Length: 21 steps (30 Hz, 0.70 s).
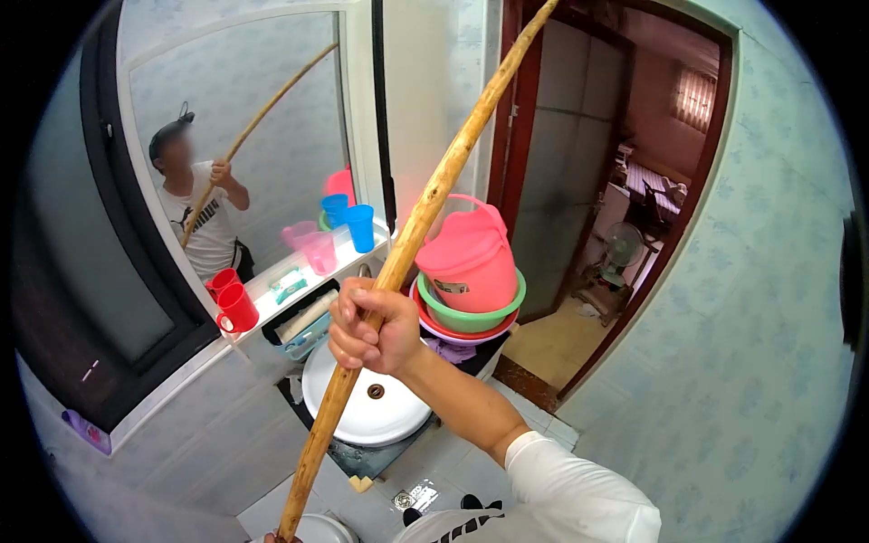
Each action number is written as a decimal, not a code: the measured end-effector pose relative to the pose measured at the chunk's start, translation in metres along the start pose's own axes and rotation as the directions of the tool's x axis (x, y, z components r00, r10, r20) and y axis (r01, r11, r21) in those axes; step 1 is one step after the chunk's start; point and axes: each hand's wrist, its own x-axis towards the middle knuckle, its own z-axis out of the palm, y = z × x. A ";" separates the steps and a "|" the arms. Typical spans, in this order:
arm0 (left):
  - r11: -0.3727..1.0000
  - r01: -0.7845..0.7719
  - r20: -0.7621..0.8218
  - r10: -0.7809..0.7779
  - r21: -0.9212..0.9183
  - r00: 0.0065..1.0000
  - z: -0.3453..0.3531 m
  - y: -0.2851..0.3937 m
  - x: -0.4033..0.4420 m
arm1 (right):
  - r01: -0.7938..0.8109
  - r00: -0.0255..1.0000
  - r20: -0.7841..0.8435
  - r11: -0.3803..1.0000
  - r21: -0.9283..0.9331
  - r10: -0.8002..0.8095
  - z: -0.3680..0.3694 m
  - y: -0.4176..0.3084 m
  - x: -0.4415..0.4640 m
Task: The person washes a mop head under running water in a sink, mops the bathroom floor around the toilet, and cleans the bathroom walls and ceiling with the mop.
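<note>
A long, slightly curved wooden pole [441, 181] runs slantwise through the head view, from the bottom left up to the top edge. Around its middle my right hand [376, 328] is closed, fingers wrapped, above the white washbasin [376, 430]. At the bottom edge a small part of my left hand [272, 538] shows against the pole's lower end; most of that hand is cut off. The mirror [272, 118] reflects a person holding the pole.
Pink bucket [471, 262] rests in stacked basins [489, 319] beside the washbasin. The mirror shelf [272, 308] carries a red mug [237, 308], a pink cup [319, 253] and a blue cup [360, 228]. A doorway with an open door [575, 154] stands at right; beyond it is a fan [623, 246].
</note>
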 end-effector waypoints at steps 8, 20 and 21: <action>0.988 -0.126 -0.262 0.099 -0.088 0.960 0.013 0.032 -0.014 | -0.040 0.982 -0.185 0.999 -0.037 0.033 -0.019 -0.001 0.019; 0.936 -0.178 0.211 0.249 -0.304 0.945 0.067 0.002 -0.024 | -0.130 0.764 -0.641 0.956 -0.262 -0.072 -0.040 0.028 -0.017; 0.923 -0.107 0.275 0.220 -0.371 0.936 0.067 0.003 -0.029 | -0.110 0.760 -0.641 0.951 -0.290 -0.108 -0.042 0.029 -0.021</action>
